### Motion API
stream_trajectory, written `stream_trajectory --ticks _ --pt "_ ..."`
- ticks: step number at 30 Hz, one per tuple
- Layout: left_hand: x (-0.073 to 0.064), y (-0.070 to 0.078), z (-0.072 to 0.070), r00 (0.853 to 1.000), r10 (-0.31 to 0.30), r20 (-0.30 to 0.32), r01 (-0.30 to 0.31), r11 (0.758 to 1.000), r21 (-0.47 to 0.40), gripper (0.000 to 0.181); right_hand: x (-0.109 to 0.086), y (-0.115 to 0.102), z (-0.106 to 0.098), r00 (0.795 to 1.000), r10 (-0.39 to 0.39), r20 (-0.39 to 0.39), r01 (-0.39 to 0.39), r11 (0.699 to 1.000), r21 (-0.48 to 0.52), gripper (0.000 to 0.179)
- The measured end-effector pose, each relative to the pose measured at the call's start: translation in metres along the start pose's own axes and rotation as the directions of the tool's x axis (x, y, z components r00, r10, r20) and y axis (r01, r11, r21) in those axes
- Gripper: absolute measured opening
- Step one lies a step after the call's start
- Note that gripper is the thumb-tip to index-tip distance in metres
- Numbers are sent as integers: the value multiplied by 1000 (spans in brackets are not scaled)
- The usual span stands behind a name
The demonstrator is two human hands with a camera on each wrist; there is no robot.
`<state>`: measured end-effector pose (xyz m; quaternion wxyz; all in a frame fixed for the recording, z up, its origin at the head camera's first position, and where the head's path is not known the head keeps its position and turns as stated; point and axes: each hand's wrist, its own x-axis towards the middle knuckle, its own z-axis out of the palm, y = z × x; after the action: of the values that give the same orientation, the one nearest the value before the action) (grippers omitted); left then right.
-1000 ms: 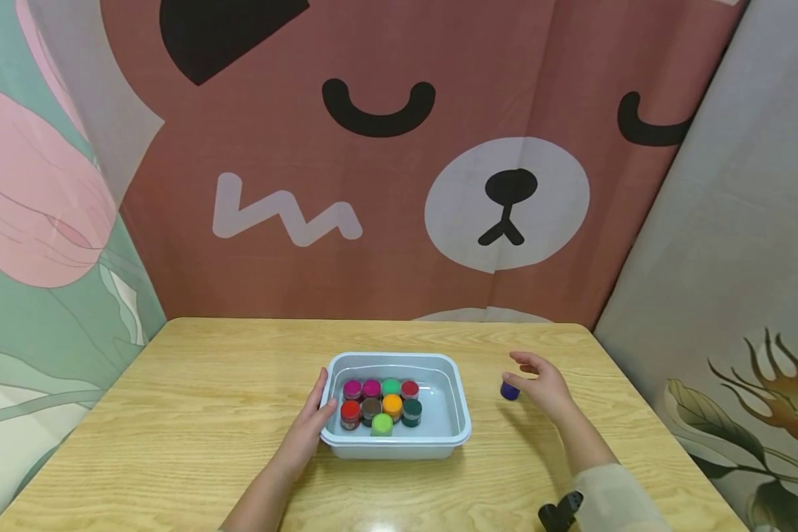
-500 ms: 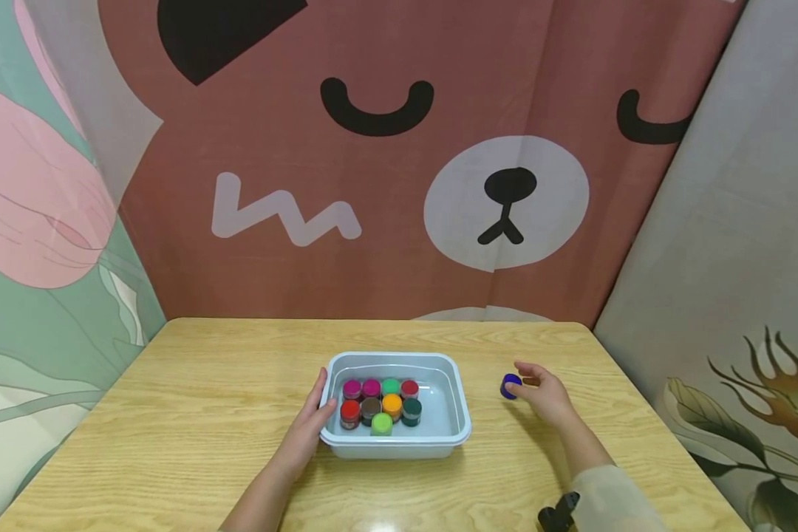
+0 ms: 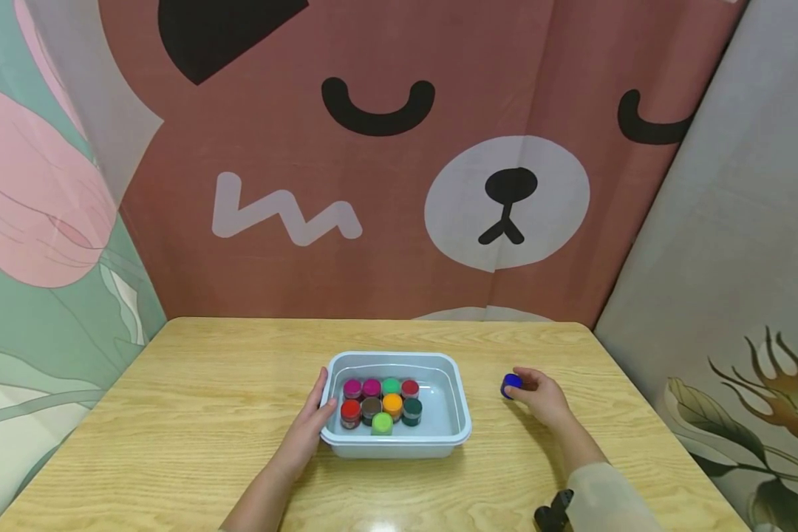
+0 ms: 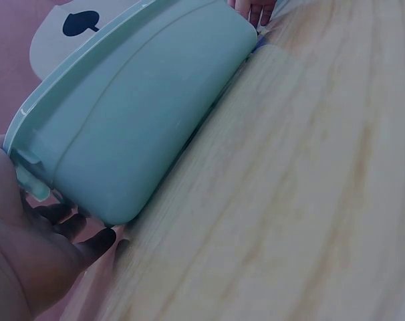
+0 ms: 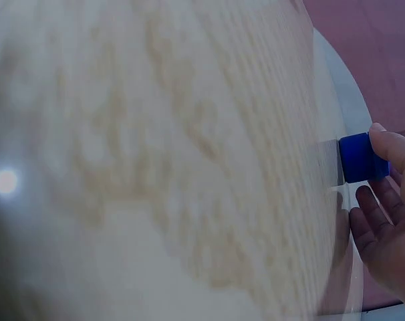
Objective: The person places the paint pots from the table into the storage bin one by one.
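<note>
A pale blue plastic basin (image 3: pixel 462 414) stands on the table with several small paint jars (image 3: pixel 392 406) with coloured lids inside. At its left end my left hand (image 3: pixel 309 417) holds the rim, the thumb on top and the other fingers outside the wall; the left wrist view shows these fingers curled by the basin's lower corner (image 4: pixel 129 134). To the right of the basin, my right hand (image 3: pixel 547 399) pinches a small blue paint jar (image 3: pixel 509 386) between thumb and fingers. In the right wrist view the blue jar (image 5: pixel 355 158) is at the table surface, partly hidden by the thumb.
The wooden table (image 3: pixel 226 384) extends around the basin. A dark wrist camera mount (image 3: pixel 553 513) sits by the right sleeve (image 3: pixel 608 499). Behind the table hangs a curtain (image 3: pixel 273 281) with a bear print, and printed cloth closes off both sides.
My right hand has lowered a little, and its thumb and fingers have closed round the blue jar. The left hand and the basin stay in place.
</note>
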<state>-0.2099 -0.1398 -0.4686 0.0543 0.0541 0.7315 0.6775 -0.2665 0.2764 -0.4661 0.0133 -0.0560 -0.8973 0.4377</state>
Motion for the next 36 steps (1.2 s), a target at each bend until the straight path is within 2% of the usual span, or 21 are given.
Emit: stream_trajectory --ticks 14,28,36 --pt "0 -1 0 1000 8 -1 -8 1000 -10 64 2 -1 1 1000 6 0 -6 1000 5 54" --pt "0 -1 0 1000 18 5 -18 1000 -19 65 -1 -23 -4 998 -61 -18 61 998 5 55" --pt "0 -1 0 1000 14 9 -13 1000 -15 64 -4 -41 -5 996 -94 -1 94 995 30 58"
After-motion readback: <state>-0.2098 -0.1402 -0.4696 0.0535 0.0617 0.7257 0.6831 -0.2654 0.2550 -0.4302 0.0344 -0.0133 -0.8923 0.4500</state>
